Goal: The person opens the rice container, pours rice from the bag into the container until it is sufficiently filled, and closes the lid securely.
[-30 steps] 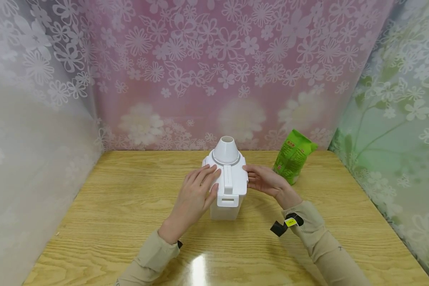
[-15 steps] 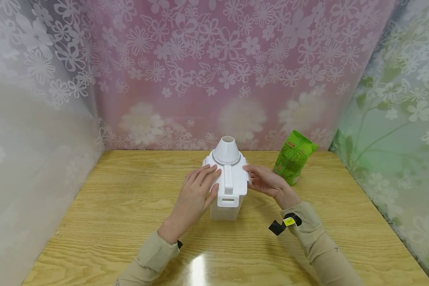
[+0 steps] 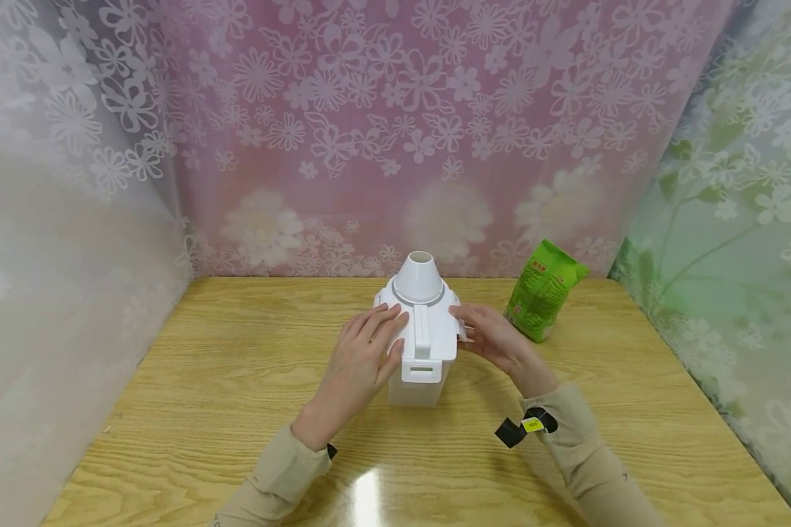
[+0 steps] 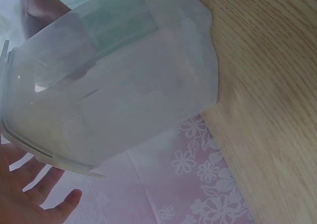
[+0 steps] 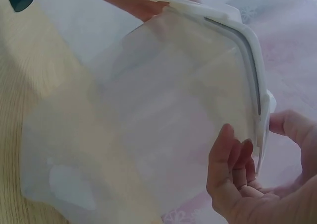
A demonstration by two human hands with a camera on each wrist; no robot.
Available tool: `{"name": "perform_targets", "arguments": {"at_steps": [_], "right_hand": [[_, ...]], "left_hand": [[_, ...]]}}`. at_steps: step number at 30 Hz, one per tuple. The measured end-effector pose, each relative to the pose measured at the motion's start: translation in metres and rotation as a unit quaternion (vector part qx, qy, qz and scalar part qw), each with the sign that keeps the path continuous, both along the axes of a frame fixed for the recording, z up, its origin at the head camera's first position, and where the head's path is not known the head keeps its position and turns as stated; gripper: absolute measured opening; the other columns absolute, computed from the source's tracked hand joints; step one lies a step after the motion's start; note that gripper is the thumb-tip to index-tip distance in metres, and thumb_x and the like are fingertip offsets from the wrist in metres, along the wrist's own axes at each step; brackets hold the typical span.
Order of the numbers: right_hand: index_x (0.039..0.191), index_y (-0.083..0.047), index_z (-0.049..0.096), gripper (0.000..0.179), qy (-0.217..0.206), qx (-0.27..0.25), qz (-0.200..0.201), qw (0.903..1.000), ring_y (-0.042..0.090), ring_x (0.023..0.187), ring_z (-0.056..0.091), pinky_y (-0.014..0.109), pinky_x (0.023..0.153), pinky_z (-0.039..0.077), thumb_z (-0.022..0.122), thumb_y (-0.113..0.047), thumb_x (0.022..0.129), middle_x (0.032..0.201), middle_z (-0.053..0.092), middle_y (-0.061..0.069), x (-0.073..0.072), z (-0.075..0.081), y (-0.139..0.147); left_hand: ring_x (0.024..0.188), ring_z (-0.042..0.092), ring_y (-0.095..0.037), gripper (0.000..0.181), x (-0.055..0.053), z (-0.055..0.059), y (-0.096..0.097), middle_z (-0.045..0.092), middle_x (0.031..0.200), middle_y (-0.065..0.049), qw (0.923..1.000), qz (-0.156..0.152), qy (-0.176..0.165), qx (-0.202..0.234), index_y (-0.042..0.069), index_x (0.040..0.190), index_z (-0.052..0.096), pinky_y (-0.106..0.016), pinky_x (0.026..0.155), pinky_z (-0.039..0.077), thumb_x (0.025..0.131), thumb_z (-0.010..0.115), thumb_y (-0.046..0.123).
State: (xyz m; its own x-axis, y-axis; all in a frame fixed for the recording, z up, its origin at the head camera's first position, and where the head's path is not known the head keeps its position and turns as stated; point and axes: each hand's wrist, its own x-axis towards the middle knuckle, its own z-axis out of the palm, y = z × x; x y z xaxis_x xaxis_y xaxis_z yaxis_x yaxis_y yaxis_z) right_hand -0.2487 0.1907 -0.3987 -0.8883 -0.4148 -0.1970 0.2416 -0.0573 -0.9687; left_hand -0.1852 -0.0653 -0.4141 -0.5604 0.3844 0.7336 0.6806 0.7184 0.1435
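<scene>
A translucent storage container (image 3: 414, 393) stands upright on the table, closed by a white lid (image 3: 443, 328). A white cone-shaped cap (image 3: 418, 279) sits at the lid's far end, and a raised handle strip runs along its top. My left hand (image 3: 356, 355) rests on the lid's left side with its fingers lightly bent. At the opposite side, my right hand (image 3: 496, 340) has its thumb on the lid's edge and its fingers curled under the side latch (image 5: 265, 142), which tilts out from the wall. Through the clear wall in the left wrist view, the right fingers look blurred.
A green printed bag (image 3: 542, 293) stands on the wooden table (image 3: 257, 329), behind the right hand. Floral curtains (image 3: 343, 146) enclose the back and both sides. A black strap end (image 3: 510, 433) dangles from the right wrist.
The right side latch has swung outward from the container under the right hand's fingers. The right forearm has shifted slightly. The left hand, container and bag stay in place.
</scene>
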Motion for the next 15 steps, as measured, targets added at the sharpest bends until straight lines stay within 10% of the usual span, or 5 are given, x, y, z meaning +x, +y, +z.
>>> {"name": "perform_targets", "arguments": {"at_steps": [8,15], "right_hand": [[0.153,0.005,0.032,0.063,0.078,0.103,-0.027,0.9912,0.022,0.118,0.058,0.035,0.095,0.053,0.05,-0.034,0.107,0.139,0.051,0.017,0.008,0.001,-0.001],[0.154,-0.006,0.037,0.063,0.186,0.209,-0.097,0.9552,0.038,0.128,0.05,0.052,0.104,0.046,0.058,-0.037,0.103,0.148,0.044,0.022,0.017,0.002,-0.008]], "left_hand": [[0.13,0.055,-0.03,0.048,0.001,0.001,0.001,0.062,0.137,-0.011,1.0,-0.001,-0.008,0.0,0.007,0.134,0.063,-0.048,0.106,0.046,0.111,0.031,0.035],[0.131,0.054,-0.03,0.052,0.001,0.001,0.0,0.062,0.138,-0.011,0.9998,0.002,-0.02,-0.002,0.007,0.135,0.063,-0.048,0.107,0.045,0.111,0.028,0.036]]}}
